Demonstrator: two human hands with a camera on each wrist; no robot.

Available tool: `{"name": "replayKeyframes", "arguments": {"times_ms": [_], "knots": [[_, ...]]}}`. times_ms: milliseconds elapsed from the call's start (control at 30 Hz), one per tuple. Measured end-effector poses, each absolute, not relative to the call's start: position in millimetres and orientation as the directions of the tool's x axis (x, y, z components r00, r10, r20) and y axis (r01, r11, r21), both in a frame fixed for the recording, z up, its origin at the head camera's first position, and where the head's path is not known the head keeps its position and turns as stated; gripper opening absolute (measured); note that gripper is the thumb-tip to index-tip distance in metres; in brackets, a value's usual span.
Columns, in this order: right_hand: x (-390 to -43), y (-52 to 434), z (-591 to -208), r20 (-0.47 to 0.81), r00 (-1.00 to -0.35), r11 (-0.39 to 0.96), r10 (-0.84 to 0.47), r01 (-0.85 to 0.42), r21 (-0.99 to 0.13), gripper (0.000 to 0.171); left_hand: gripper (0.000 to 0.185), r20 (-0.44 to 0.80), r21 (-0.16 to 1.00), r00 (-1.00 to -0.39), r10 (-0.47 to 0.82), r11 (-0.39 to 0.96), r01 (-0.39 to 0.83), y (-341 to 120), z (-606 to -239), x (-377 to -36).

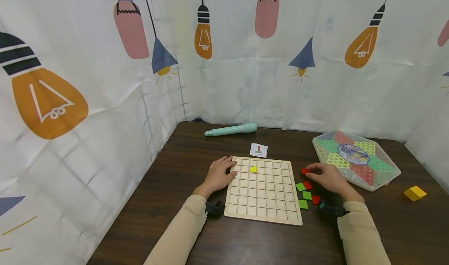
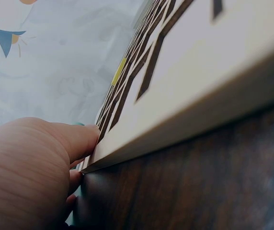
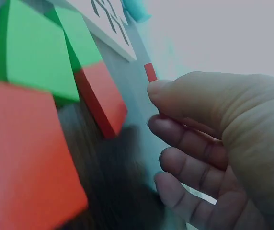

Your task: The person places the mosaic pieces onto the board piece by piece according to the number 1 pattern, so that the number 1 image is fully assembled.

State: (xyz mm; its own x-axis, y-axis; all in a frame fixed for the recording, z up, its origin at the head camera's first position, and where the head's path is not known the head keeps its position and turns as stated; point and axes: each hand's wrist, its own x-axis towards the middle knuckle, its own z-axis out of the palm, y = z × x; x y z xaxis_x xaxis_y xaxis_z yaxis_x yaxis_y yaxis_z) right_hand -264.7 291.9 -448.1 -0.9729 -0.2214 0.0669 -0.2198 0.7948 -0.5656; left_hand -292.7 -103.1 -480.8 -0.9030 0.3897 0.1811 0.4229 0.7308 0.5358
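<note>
A pale wooden grid board [image 1: 263, 214] lies on the dark table. One yellow tile [image 1: 253, 169] sits in a cell near its top. My left hand [image 1: 218, 174] rests on the board's left edge, its fingers fairly straight; the left wrist view shows the thumb [image 2: 79, 139] touching the rim. Right of the board, my right hand [image 1: 329, 176] pinches a red tile [image 1: 305, 171] between thumb and forefinger; its end [image 3: 150, 72] shows past the thumb. Nearer me lie two other red tiles [image 1: 315, 200] and several green tiles [image 1: 303, 204], close to the board's right edge.
A small card [image 1: 258, 150] with a printed grid pattern lies just beyond the board. Behind it is a mint-green, pen-like stick [image 1: 231, 130]. At the right stand a hexagonal game box [image 1: 382, 171] with coloured triangles and a yellow block [image 1: 415, 193]. A patterned curtain [image 1: 238, 85] encloses the table.
</note>
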Motion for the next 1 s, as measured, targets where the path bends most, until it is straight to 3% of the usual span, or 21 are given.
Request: {"name": "replayKeyframes", "arguments": {"times_ms": [267,567,1000], "knots": [[-264.0,272.4,-447.0,0.084,-0.972,0.769,-0.218,-0.224,-0.599,0.037,0.044,0.179,0.526,-0.902,0.393,0.736,0.425,-100.4,-481.0,-293.1],[-272.9,241.5,-450.7,0.226,-0.956,0.774,-0.186,-0.285,-0.565,0.029,0.043,0.196,0.535,-0.901,0.388,0.728,0.430,-103.3,-479.6,-292.9],[-271.5,209.7,-455.1,0.208,-0.949,0.747,-0.237,-0.315,-0.586,0.025,0.044,0.191,0.524,-0.901,0.389,0.736,0.429,-103.6,-480.3,-293.3]]}}
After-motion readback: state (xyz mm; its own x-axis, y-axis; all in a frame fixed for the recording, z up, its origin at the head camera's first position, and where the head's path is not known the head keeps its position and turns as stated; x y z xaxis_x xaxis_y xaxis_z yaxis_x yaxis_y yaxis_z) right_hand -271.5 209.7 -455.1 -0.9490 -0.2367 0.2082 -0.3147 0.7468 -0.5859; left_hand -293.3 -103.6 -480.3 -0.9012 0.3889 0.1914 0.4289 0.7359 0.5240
